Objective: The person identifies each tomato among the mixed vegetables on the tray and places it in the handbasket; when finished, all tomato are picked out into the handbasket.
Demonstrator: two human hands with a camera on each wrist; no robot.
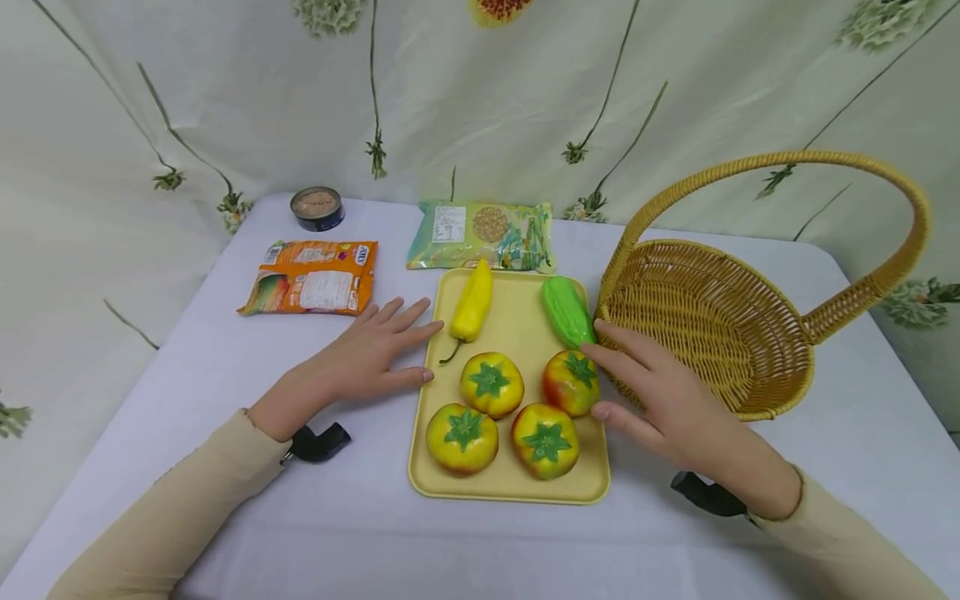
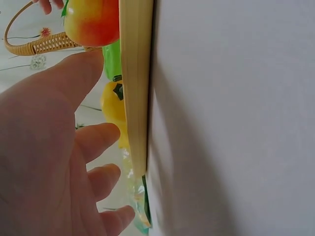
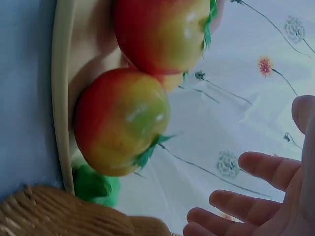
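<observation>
Pale cloth printed with long-stemmed flowers (image 1: 480,100) hangs behind a white-covered table (image 1: 360,533). Far left stands a round tin (image 1: 317,208), with an orange packet (image 1: 315,277) lying nearer. A green packet (image 1: 480,236) lies just beyond the far edge of a yellow tray (image 1: 517,321). To the right, a wicker basket (image 1: 675,292) with a tall handle crowds the tray, taking up the space on that side.

I see a yellow pepper (image 1: 473,308) at the tray's far left, a green pepper (image 1: 567,310) at its far right, and four yellow-and-red fruits (image 1: 545,442) with green star-shaped tops in the near half.

Neither hand grasps anything. The left hand (image 1: 378,350) is spread beside the tray's left rim; the right hand (image 1: 667,400), fingers loose, reaches over the right rim, covering part of the basket from overhead. Whether either touches anything I cannot tell.

From the left wrist, the tray's outer wall shows edge-on, the thumb near a fruit. The right wrist view brings out the fruits' deep red sides, which look mostly yellow from above.
</observation>
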